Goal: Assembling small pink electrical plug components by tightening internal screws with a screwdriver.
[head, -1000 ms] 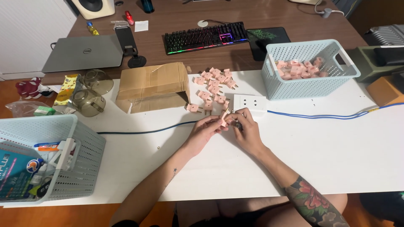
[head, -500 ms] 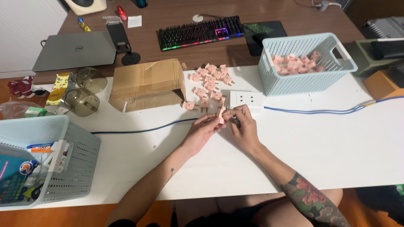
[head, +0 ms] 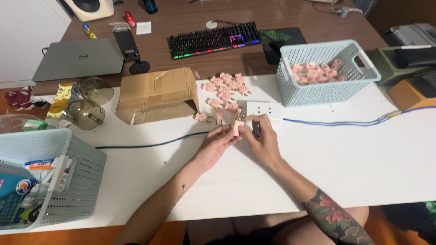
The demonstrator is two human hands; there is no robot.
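Home office desk: laptop (head: 77, 59), backlit keyboard (head: 213, 41), speaker (head: 88, 7), mousepad (head: 284, 38).

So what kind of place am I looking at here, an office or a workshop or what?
Probably a home desk used for small assembly work: a laptop and backlit keyboard sit behind loose pink plug adapters, with more in a pale blue basket.

Small pink plastic plug adapter (head: 237, 126), metal prongs up, pinched between fingertips just above the white tabletop (head: 345, 159), near the white socket block (head: 263, 110).
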